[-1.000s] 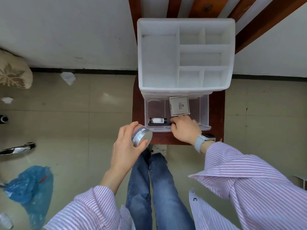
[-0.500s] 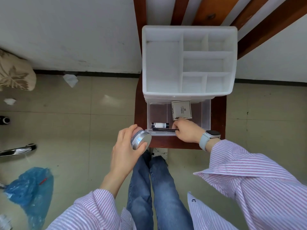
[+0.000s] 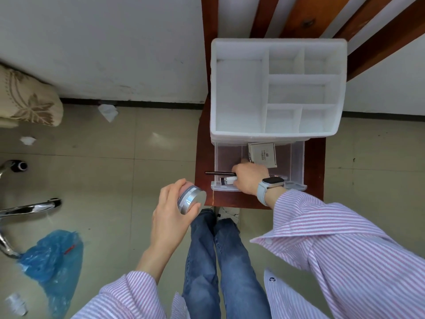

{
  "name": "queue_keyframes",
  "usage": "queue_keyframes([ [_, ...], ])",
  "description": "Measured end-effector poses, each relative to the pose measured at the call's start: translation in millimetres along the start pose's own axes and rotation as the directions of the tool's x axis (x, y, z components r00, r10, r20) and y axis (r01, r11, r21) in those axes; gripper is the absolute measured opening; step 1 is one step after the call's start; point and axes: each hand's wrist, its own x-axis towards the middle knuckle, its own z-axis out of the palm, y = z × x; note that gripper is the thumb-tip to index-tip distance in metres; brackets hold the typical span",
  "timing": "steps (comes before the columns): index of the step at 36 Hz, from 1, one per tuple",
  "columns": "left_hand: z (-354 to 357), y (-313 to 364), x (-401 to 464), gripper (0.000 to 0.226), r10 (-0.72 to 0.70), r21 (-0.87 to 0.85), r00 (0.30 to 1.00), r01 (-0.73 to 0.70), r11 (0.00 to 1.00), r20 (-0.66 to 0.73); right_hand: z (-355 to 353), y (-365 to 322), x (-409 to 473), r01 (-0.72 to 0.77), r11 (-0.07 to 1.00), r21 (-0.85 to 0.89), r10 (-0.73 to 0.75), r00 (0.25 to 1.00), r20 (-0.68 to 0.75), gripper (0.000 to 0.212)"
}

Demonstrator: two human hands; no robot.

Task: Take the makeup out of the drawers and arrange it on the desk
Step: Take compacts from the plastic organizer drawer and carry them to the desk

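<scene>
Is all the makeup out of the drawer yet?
Not yet. The left hand holds a round silver jar, already out. The right hand grips a thin black pencil in the clear plastic drawer. A small white tube and square beige compact remain inside.

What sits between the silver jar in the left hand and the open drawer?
Only bare red-brown desk top separates silver jar from drawer; black pencil overhangs it, per head view.

Both hands curled, gripping

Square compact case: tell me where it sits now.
Head view: the square compact case lies in the open clear drawer, at its back, just beyond the right hand.
</scene>
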Motion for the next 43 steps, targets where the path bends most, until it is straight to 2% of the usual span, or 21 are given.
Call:
queue_keyframes([
  [3,-0.6,-0.2,-0.4,0.051,-0.008,-0.002,1.0,0.008,1.0,-0.005,-7.6,-2.9,1.6,0.023,0.997,-0.069,-0.021,0.999,0.037,0.026],
  [7,1.5,3.1,-1.2,0.05,-0.012,-0.041,1.0,0.012,0.999,-0.004,-12.0,5.7,-12.3,0.024,0.998,-0.051,-0.029,0.996,-0.089,0.039],
  [9,3.8,6.0,-1.1,0.05,-0.004,-0.059,1.0,0.004,0.998,0.005,-7.8,13.6,-22.2,-0.022,1.0,-0.008,0.021,0.987,-0.158,0.041],
  [13,8.1,13.4,-0.5,0.048,0.005,-0.087,0.999,-0.002,0.996,0.032,3.1,31.3,-37.0,-0.167,0.984,0.06,0.176,0.963,-0.202,0.042],
  [17,11.1,16.9,0.9,0.05,0.007,-0.089,0.999,-0.003,0.996,0.042,4.1,45.0,-41.0,-0.306,0.948,0.09,0.318,0.923,-0.216,0.033],
  [21,12.0,16.6,1.3,0.05,0.011,-0.086,0.999,-0.007,0.996,0.047,3.7,49.4,-36.2,-0.368,0.924,0.099,0.382,0.89,-0.249,0.026],
  [25,10.5,15.0,0.7,0.051,0.002,-0.072,0.999,0.001,0.997,0.044,4.4,44.5,-29.7,-0.408,0.898,0.165,0.438,0.865,-0.247,0.039],
  [30,7.1,12.2,-0.4,0.052,-0.007,-0.046,0.999,0.009,0.999,0.044,7.4,35.1,-23.6,-0.456,0.847,0.273,0.513,0.835,-0.196,0.079],
  [35,4.2,8.4,-0.6,0.051,-0.004,-0.036,0.999,0.006,0.999,0.039,8.4,26.5,-19.2,-0.463,0.854,0.238,0.507,0.841,-0.186,0.078],
  [39,3.2,5.4,-0.3,0.049,-0.008,-0.038,1.0,0.009,0.999,0.027,10.9,23.1,-11.5,-0.513,0.814,0.271,0.559,0.82,-0.126,0.106],
  [43,1.9,3.8,-0.3,0.049,-0.007,-0.045,1.0,0.008,0.999,0.017,16.6,23.3,-6.8,-0.54,0.784,0.305,0.594,0.796,-0.119,0.106],
])
